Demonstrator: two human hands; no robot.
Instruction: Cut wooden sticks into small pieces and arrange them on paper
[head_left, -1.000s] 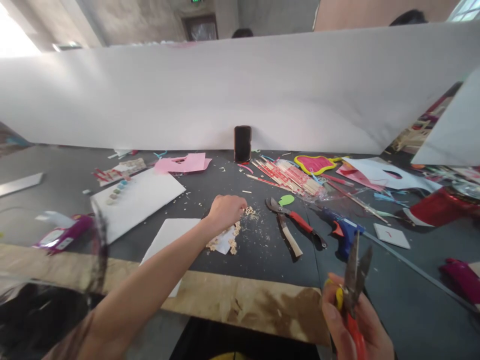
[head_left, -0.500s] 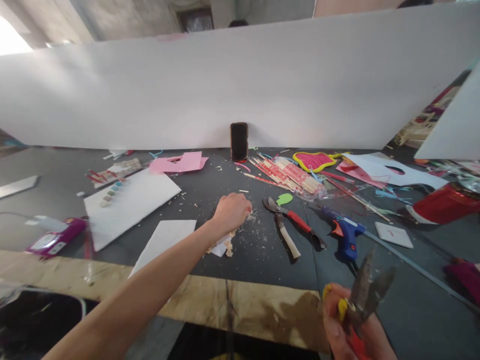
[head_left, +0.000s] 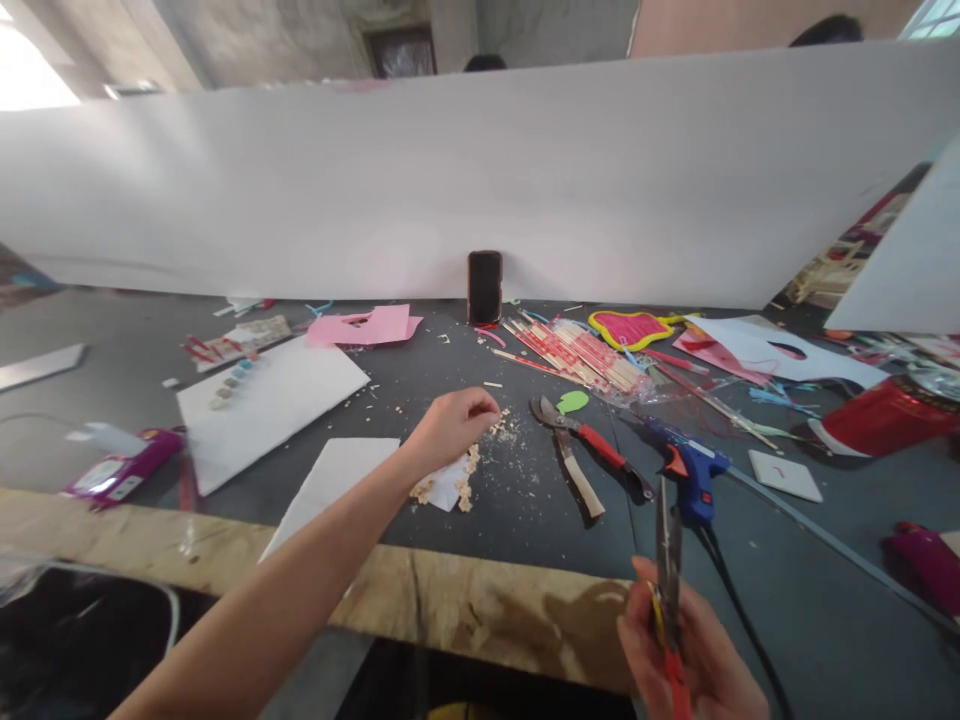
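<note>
My left hand (head_left: 454, 428) is over the dark table with thumb and fingers pinched together. Anything between them is too small or hidden to make out. Beneath and beside it lie small pale wood bits (head_left: 465, 490) and a scrap of white paper (head_left: 445, 488). At the lower right my right hand (head_left: 697, 640) is wrapped around scissors (head_left: 667, 560) with red and yellow handles. Their blades point up and look nearly closed. Red-handled pruning shears (head_left: 600, 448) lie between my hands, one handle bare and pale. A blue glue gun (head_left: 697, 480) lies just beyond the scissors.
A phone (head_left: 484, 288) leans upright against a white board. Red-and-white sticks (head_left: 562, 350) lie in plastic, near a green cut-out (head_left: 573, 401). White sheets (head_left: 285, 400) and a purple device (head_left: 124, 470) are at left. A red can (head_left: 892, 412) lies tipped at right.
The scissors' blades have swung from spread to nearly closed, and my right hand has turned them more upright and moved slightly left. My left hand remains over the crumbs.
</note>
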